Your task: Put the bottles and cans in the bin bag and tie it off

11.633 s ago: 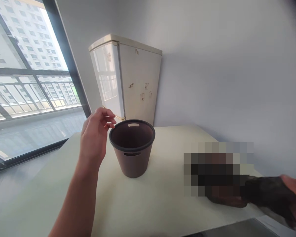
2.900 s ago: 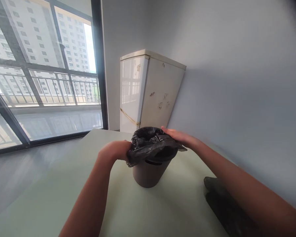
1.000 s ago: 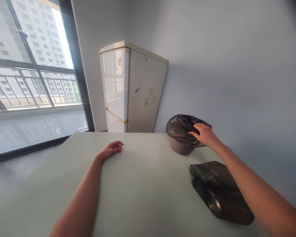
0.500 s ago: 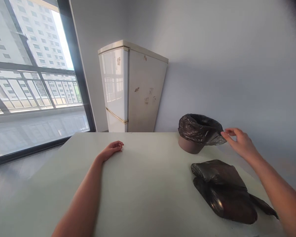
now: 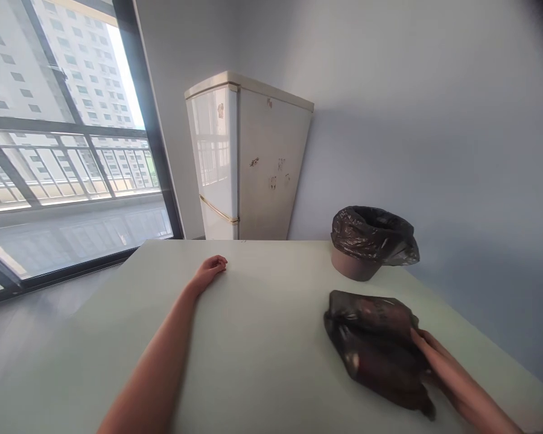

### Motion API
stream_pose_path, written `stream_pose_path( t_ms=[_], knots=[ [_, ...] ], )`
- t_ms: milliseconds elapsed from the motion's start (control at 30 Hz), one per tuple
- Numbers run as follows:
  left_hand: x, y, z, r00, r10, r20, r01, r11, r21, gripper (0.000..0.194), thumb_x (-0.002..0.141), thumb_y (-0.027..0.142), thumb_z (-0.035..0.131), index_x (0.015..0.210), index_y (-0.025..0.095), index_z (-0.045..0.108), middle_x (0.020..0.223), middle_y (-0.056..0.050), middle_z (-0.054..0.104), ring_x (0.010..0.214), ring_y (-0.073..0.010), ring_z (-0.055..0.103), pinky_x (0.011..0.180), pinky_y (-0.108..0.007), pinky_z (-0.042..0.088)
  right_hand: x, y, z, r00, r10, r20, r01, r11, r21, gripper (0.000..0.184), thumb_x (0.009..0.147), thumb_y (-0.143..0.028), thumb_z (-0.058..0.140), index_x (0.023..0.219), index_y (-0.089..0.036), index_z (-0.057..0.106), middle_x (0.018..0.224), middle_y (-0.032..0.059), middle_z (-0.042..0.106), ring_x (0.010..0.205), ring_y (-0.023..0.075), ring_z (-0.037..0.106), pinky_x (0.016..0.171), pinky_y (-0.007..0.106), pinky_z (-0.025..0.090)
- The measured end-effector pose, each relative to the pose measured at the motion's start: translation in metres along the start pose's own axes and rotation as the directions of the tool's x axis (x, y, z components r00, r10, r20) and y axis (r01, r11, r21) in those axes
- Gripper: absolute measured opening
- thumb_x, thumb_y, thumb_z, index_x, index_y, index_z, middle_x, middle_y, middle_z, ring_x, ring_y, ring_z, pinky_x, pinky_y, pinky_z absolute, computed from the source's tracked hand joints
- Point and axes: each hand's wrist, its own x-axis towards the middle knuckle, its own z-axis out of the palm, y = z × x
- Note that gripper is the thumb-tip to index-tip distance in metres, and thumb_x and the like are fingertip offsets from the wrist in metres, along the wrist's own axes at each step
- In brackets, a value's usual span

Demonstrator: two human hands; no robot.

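Toward the right of the table lies a black plastic bag point(image 5: 375, 343), bulging with dark reddish-brown contents I cannot make out. My right hand point(image 5: 429, 352) has hold of its right side, with the fingertips partly hidden by the plastic. Behind it stands a brown bin point(image 5: 355, 265), upright, lined with a black bin liner point(image 5: 359, 232) folded over its rim; a loose flap hangs out on the right. My left hand point(image 5: 210, 271) rests on the table at centre left, fingers loosely curled in and holding nothing.
The pale green table point(image 5: 262, 337) fills the foreground. Past its far edge stands a white fridge point(image 5: 271, 163) with worn patches. A grey wall point(image 5: 411, 120) runs along the right, and a dark-framed glass door point(image 5: 158, 138) is at the left.
My right hand has left the liner's edge at the bin and come down to the black plastic bag. The bag has shifted left and turned. My left hand stays put.
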Motion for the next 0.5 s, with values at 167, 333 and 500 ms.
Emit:
stream_pose_path(
  t_ms=[167, 333, 500],
  knots=[
    [-0.018, 0.000, 0.039, 0.973, 0.048, -0.225, -0.016, 0.990, 0.140, 0.023, 0.083, 0.041, 0.066, 0.091, 0.020, 0.068, 0.079, 0.000, 0.058, 0.075, -0.0174, 0.052, 0.073, -0.029, 0.042, -0.021, -0.008, 0.101, 0.953, -0.068, 0.294, -0.040, 0.937, 0.348, 0.051, 0.071, -0.053, 0.086, 0.111, -0.029, 0.065, 0.121, 0.0115, 0.075, 0.103, 0.0349, 0.074, 0.072, 0.045, 0.068],
    [-0.053, 0.020, 0.072, 0.819, 0.184, -0.543, -0.014, 0.953, 0.302, 0.011, 0.093, 0.027, 0.051, 0.090, 0.022, 0.060, 0.097, -0.006, 0.059, 0.088, -0.0219, 0.054, 0.082, -0.035, 0.043, -0.043, -0.035, 0.195, 0.886, -0.212, 0.413, 0.024, 0.910, 0.415, 0.031, 0.075, -0.047, 0.082, 0.089, -0.023, 0.069, 0.096, 0.0093, 0.075, 0.082, 0.0288, 0.072, 0.066, 0.043, 0.066],
    [-0.095, 0.042, 0.099, 0.794, 0.539, -0.282, -0.259, 0.719, 0.645, 0.019, 0.103, 0.026, 0.046, 0.110, 0.023, 0.063, 0.113, -0.010, 0.062, 0.107, -0.0255, 0.057, 0.099, -0.043, 0.044, -0.052, -0.059, 0.243, 0.734, -0.451, 0.507, 0.209, 0.861, 0.464, 0.037, 0.081, -0.053, 0.078, 0.072, -0.021, 0.061, 0.076, 0.0011, 0.063, 0.076, 0.0193, 0.060, 0.072, 0.035, 0.057]
  ],
)
